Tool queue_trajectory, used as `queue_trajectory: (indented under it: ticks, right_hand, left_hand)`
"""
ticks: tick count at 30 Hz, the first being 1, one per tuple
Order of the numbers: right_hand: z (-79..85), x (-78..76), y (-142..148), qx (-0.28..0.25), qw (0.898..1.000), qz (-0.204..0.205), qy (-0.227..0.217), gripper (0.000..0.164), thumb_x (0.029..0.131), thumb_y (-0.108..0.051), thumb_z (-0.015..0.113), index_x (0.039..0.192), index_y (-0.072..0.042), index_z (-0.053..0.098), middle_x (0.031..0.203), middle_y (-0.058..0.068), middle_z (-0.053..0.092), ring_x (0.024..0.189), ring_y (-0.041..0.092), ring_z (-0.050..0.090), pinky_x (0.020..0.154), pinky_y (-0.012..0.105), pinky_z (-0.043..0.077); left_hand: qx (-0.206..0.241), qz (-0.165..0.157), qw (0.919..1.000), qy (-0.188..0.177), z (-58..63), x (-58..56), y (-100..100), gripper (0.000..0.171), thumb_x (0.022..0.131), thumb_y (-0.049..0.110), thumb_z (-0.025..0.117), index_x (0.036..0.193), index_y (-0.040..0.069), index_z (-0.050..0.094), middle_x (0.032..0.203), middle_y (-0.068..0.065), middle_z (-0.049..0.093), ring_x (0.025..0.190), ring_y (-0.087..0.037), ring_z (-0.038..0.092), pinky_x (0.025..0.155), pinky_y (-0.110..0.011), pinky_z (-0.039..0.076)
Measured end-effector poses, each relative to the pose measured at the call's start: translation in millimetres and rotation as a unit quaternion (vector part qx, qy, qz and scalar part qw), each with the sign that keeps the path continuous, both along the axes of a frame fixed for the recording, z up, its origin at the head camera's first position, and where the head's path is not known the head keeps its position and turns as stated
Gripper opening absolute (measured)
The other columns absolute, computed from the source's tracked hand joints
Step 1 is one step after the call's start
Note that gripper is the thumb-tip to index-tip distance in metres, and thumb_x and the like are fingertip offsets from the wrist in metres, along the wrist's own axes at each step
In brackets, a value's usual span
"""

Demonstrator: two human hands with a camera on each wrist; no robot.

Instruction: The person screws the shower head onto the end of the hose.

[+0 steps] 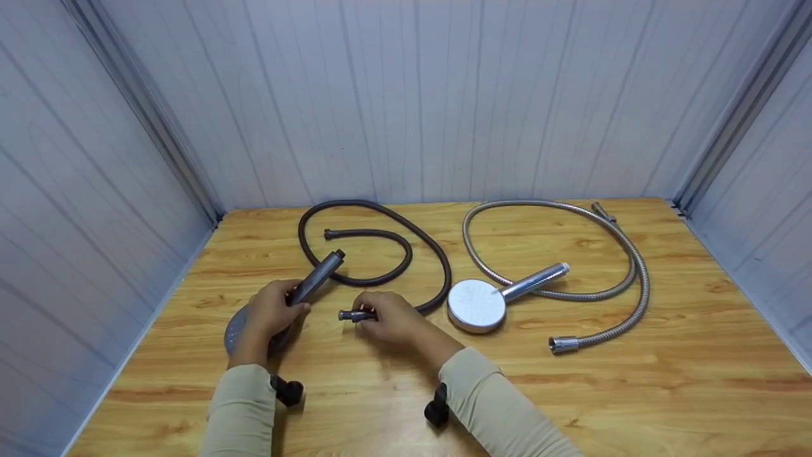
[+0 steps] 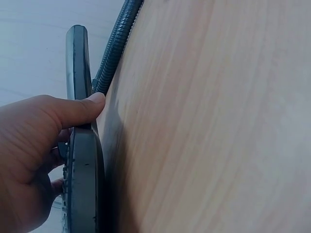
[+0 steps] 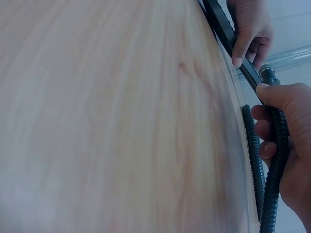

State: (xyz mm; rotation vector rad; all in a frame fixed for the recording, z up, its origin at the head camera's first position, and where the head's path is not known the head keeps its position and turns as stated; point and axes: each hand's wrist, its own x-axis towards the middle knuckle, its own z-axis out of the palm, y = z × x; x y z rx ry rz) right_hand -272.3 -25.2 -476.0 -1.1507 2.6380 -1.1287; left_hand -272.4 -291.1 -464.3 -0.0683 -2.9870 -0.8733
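Note:
My left hand (image 1: 271, 311) grips a dark grey shower head (image 1: 317, 277) around its neck, the handle slanting up to the right and the round spray face partly covered by the hand. In the left wrist view the thumb lies across the shower head (image 2: 82, 170). To the right, my right hand (image 1: 390, 320) holds a dark shower hose (image 1: 444, 266) just behind its end fitting (image 1: 349, 315), which points left toward the shower head, a gap apart. The right wrist view shows the fingers curled round the ribbed hose (image 3: 276, 160).
The dark hose loops behind the hands, its other end (image 1: 333, 234) lying inside the loop. On the right lie a chrome shower head (image 1: 476, 304) and a silver hose (image 1: 644, 279), partly under its handle. Panelled walls (image 1: 393, 101) enclose the wooden table (image 1: 698, 381) at the back and sides.

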Motion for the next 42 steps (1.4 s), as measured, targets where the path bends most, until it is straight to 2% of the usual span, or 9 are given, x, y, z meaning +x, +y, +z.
queue_trajectory:
  ticks: [6,10,14,21,24,29,31,36,42]
  right_hand:
    - [-0.1,-0.8,2,0.004,1.000,-0.003,-0.005,0.015,0.092,-0.019,0.068,0.106,-0.015,0.068,0.092,-0.005,0.067,0.081,0.007,0.058,0.074,0.023,0.048]
    - [1.6,-0.4,3,-0.007,0.999,-0.005,-0.032,0.012,0.088,-0.015,0.070,0.099,-0.012,0.066,0.088,-0.006,0.065,0.078,0.007,0.056,0.072,0.022,0.048]
    - [4.7,0.9,2,-0.025,0.998,0.000,-0.051,0.014,0.084,-0.008,0.071,0.095,-0.010,0.064,0.085,-0.004,0.064,0.076,0.008,0.056,0.070,0.022,0.048]
    - [8.7,0.6,2,-0.033,0.999,0.010,-0.025,0.015,0.083,-0.005,0.072,0.096,-0.008,0.064,0.088,-0.001,0.063,0.080,0.008,0.055,0.072,0.021,0.047]
    - [10.9,0.8,4,-0.037,0.999,0.017,-0.029,0.015,0.085,-0.008,0.072,0.098,-0.007,0.065,0.090,0.000,0.064,0.081,0.008,0.056,0.072,0.021,0.047]
    - [15.2,2.0,6,-0.050,0.998,0.024,-0.043,0.016,0.087,-0.013,0.073,0.102,-0.008,0.068,0.092,-0.001,0.066,0.082,0.007,0.058,0.073,0.021,0.048]
    - [16.4,2.4,7,-0.051,0.997,0.025,-0.043,0.017,0.088,-0.015,0.073,0.104,-0.009,0.069,0.092,-0.001,0.066,0.083,0.007,0.059,0.074,0.021,0.048]
    - [19.2,3.3,8,-0.040,0.998,0.025,-0.042,0.019,0.088,-0.018,0.073,0.105,-0.009,0.069,0.091,-0.003,0.064,0.080,0.007,0.057,0.073,0.022,0.047]
    - [22.1,3.9,11,-0.048,0.996,0.046,-0.067,0.018,0.087,-0.015,0.074,0.104,-0.008,0.069,0.091,-0.003,0.065,0.083,0.007,0.058,0.075,0.023,0.048]
  left_hand:
    - [-0.004,0.002,1.0000,0.006,0.8,1.5,-1,0.051,0.087,0.018,0.074,0.132,0.000,0.059,0.116,-0.020,0.062,0.096,-0.031,0.058,0.086,-0.052,0.041]
    - [-0.003,-0.001,0.9999,0.010,1.8,2.3,-2,0.050,0.087,0.018,0.074,0.132,0.001,0.060,0.113,-0.019,0.063,0.094,-0.030,0.058,0.087,-0.052,0.039]
    - [0.010,0.002,0.9999,-0.003,1.6,3.3,-3,0.050,0.088,0.016,0.072,0.133,-0.001,0.057,0.116,-0.020,0.063,0.096,-0.030,0.057,0.087,-0.051,0.041]
    - [0.008,-0.007,0.9999,0.002,2.3,5.1,-3,0.056,0.085,0.013,0.074,0.137,0.005,0.055,0.110,-0.019,0.066,0.098,-0.034,0.061,0.093,-0.057,0.037]
    - [0.012,-0.010,0.9999,0.004,4.6,5.5,-3,0.059,0.084,0.013,0.076,0.139,0.008,0.054,0.105,-0.016,0.067,0.092,-0.031,0.060,0.090,-0.055,0.037]
    - [0.027,-0.022,0.9994,0.002,7.1,5.9,1,0.055,0.086,0.018,0.075,0.137,0.009,0.058,0.099,-0.013,0.068,0.082,-0.025,0.059,0.077,-0.045,0.044]
    - [0.037,-0.029,0.9989,-0.002,7.3,5.9,2,0.052,0.087,0.017,0.074,0.136,0.007,0.058,0.102,-0.015,0.067,0.084,-0.025,0.059,0.075,-0.043,0.046]
    - [0.060,-0.047,0.9971,-0.003,9.4,6.5,6,0.048,0.087,0.006,0.071,0.133,-0.001,0.058,0.118,-0.022,0.063,0.101,-0.032,0.060,0.086,-0.048,0.048]
    - [0.064,-0.049,0.9967,-0.002,13.5,8.3,8,0.054,0.084,-0.001,0.072,0.136,0.004,0.056,0.118,-0.022,0.062,0.106,-0.035,0.059,0.089,-0.052,0.047]
